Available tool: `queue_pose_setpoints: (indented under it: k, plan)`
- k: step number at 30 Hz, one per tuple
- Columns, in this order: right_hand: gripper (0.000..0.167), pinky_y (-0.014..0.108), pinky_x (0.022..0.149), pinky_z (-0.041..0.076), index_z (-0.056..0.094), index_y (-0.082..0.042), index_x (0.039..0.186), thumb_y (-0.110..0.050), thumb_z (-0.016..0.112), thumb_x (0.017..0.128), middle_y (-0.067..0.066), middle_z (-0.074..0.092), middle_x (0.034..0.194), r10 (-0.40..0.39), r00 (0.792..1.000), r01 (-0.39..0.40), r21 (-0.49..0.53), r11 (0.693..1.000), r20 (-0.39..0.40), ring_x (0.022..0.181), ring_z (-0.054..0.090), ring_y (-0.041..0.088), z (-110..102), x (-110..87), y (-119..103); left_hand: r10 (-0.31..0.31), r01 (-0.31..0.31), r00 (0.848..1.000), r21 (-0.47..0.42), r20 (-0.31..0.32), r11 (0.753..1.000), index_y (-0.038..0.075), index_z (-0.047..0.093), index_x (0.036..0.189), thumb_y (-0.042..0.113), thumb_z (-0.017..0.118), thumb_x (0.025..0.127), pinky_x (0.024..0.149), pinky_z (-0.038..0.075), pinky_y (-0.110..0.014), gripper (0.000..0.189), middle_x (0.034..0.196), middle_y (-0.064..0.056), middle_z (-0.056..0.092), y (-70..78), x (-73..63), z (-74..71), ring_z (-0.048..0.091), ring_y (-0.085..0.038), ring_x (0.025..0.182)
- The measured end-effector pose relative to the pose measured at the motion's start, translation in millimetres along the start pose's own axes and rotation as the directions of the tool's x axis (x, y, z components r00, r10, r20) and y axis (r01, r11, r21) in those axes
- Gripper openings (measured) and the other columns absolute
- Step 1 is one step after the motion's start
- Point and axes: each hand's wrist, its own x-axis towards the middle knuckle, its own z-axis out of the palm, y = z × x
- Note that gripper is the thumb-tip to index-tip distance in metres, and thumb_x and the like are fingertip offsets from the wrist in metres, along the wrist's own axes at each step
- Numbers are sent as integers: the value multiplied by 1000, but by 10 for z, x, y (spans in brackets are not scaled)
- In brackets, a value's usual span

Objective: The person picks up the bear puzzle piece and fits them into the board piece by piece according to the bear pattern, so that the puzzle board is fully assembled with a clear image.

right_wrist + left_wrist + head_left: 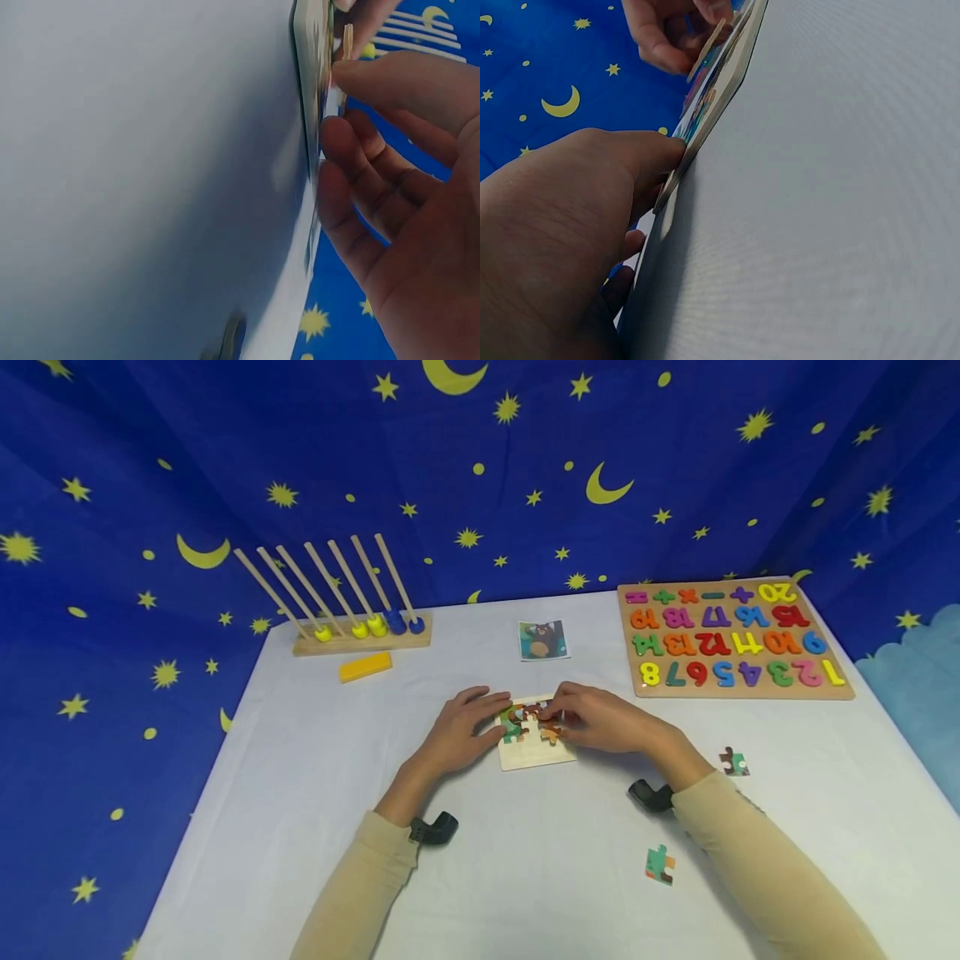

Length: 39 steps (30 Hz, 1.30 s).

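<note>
A wooden jigsaw board [536, 758] lies mid-table, its upper part covered with pieces of a bear picture, bare wood along its near side. My left hand [468, 731] rests at the board's left side, thumb on the edge and fingers reaching toward the far left corner. In the left wrist view the thumb presses on the board's rim [676, 176]. My right hand [600, 718] pinches a puzzle piece [347, 64] between thumb and fingers, tilted over the board's right side. Two loose puzzle pieces, one brown and green [738, 763], one mostly green [658, 865], lie to the right.
Beyond the board lies a bear picture card [543, 641]. A peg rack [363, 642] with yellow and blue beads stands back left, a yellow block [365, 667] before it. At the back right is a number board [742, 685]. A starry blue cloth [480, 527] hangs behind.
</note>
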Motion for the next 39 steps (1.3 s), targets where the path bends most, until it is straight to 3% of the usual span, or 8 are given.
queue_pose_setpoints:
  k: [16,31,39]
  plan:
    - [27,28,76,47,70,-16,113,-12,72,86,-4,58,103,-31,999,32,-52,998,6,84,54,10,125,199,-99,7,-7,1000,5,2,1000,26,54,138,41,58,95,109,25,-47,46,143,14,45,7,11,7,28,-15,138]
    - [29,27,69,46,71,-15,112,-13,73,84,-4,58,99,17,1000,-17,-45,999,4,78,52,10,128,225,-111,28,-28,1000,5,-10,1000,24,55,138,40,58,95,108,27,-48,46,143,14,46,-6,11,3,28,-15,138]
    - [27,27,68,46,71,-14,112,-19,73,86,-3,57,97,5,1000,-6,-55,998,-8,77,52,9,143,234,-118,37,-37,999,-7,-18,999,23,55,138,40,59,95,107,28,-50,46,143,12,47,-7,2,3,30,-17,138]
